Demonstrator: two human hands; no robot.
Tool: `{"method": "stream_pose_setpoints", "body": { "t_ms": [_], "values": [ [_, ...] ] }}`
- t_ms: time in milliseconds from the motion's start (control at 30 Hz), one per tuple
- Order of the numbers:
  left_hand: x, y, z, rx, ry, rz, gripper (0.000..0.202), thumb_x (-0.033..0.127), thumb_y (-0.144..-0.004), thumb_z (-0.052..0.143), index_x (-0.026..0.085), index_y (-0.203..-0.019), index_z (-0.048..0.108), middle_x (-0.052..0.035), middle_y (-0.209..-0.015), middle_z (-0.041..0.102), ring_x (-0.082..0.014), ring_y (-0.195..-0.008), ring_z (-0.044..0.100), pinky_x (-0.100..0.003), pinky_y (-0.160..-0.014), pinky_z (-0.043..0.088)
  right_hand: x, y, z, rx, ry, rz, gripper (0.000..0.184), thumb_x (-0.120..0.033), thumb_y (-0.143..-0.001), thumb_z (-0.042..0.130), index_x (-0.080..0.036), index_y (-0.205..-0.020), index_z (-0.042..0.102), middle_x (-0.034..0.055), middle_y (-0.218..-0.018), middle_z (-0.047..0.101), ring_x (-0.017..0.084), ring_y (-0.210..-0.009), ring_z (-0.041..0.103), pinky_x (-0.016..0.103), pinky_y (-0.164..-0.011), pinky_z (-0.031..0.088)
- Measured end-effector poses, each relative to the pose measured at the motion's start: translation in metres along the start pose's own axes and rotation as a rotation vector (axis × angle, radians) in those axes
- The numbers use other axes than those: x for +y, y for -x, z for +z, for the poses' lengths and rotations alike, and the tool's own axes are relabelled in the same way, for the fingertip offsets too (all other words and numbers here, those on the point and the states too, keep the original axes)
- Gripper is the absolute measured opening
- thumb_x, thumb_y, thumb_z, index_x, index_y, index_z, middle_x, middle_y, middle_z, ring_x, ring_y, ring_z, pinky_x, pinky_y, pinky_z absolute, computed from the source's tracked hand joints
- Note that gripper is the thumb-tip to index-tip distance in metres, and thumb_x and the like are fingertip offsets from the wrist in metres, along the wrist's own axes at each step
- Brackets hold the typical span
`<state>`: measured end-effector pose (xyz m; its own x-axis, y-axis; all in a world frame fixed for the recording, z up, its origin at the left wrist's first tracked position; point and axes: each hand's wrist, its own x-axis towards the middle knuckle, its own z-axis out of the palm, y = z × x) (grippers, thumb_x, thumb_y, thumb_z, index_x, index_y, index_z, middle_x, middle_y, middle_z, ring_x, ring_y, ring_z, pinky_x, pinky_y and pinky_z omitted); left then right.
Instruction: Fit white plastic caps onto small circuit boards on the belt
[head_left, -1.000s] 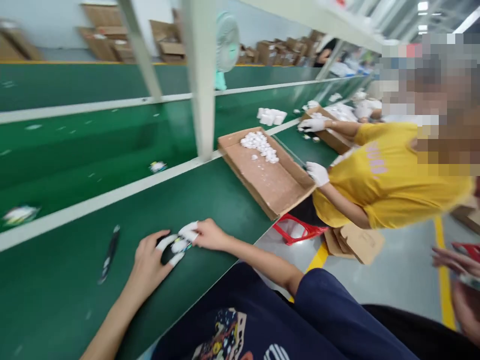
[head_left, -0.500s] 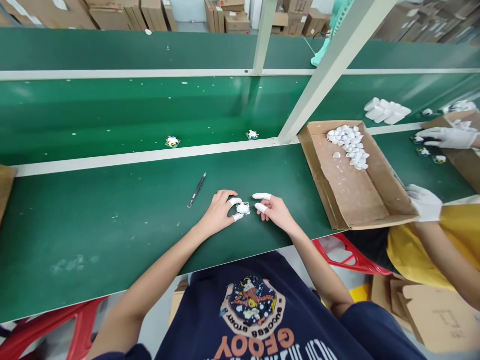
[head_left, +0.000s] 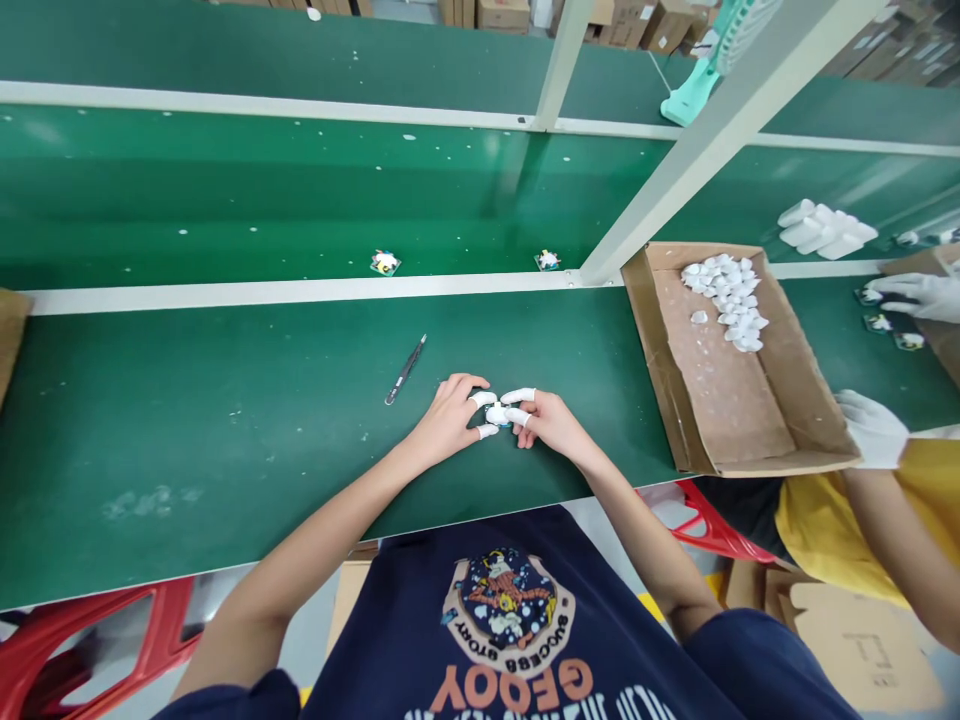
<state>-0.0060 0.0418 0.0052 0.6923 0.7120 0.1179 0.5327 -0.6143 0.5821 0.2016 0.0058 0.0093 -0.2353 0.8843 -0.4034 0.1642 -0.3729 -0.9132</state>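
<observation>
A small circuit board with a white top point(head_left: 496, 414) lies on the green bench between my hands. My left hand point(head_left: 455, 412), with white finger cots on thumb and forefinger, grips its left side. From the right, the cotted thumb and forefinger of my right hand point(head_left: 547, 420) close on the white top and edge of the board. Fine detail between the fingertips is too small to make out. Black tweezers point(head_left: 406, 370) lie on the bench beyond my left hand.
Two small boards, one on the left point(head_left: 385, 262) and one on the right point(head_left: 547, 260), rest by the white rail. At right stands a cardboard tray point(head_left: 757, 420) with several white pieces. Beside it are a co-worker's gloved hands point(head_left: 874, 428). A slanted post point(head_left: 720, 130) rises behind.
My right hand has moved left and its fingertips now meet the board, where before they were apart from it. The camera view has shifted slightly. My left hand keeps its grip.
</observation>
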Motion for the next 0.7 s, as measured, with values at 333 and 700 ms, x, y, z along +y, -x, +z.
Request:
{"method": "stream_pose_setpoints", "body": {
  "t_ms": [333,700],
  "values": [
    [-0.001,-0.002,-0.017,0.099,0.425,-0.030,0.021,0.034,-0.089,0.052,0.020,-0.104,0.058,-0.0062,-0.108,0.058,-0.0218,-0.104,0.052,-0.039,-0.093,0.043,0.008,0.009,-0.017,0.064,-0.186,-0.058,0.049,-0.062,-0.084,0.047,-0.018,-0.103,0.057,0.0028,-0.067,0.058,0.011,-0.046,0.054,0.025,-0.043,0.046],
    [-0.001,-0.003,-0.009,0.122,0.360,-0.062,0.017,0.036,-0.086,0.059,0.020,-0.091,0.059,-0.0045,-0.102,0.059,-0.0205,-0.097,0.051,-0.037,-0.088,0.044,0.014,0.011,0.000,0.080,0.101,-0.317,0.054,-0.041,-0.077,0.069,-0.023,-0.126,0.052,0.0031,-0.092,0.058,0.010,-0.057,0.054,0.026,-0.054,0.048]
  ]
}}
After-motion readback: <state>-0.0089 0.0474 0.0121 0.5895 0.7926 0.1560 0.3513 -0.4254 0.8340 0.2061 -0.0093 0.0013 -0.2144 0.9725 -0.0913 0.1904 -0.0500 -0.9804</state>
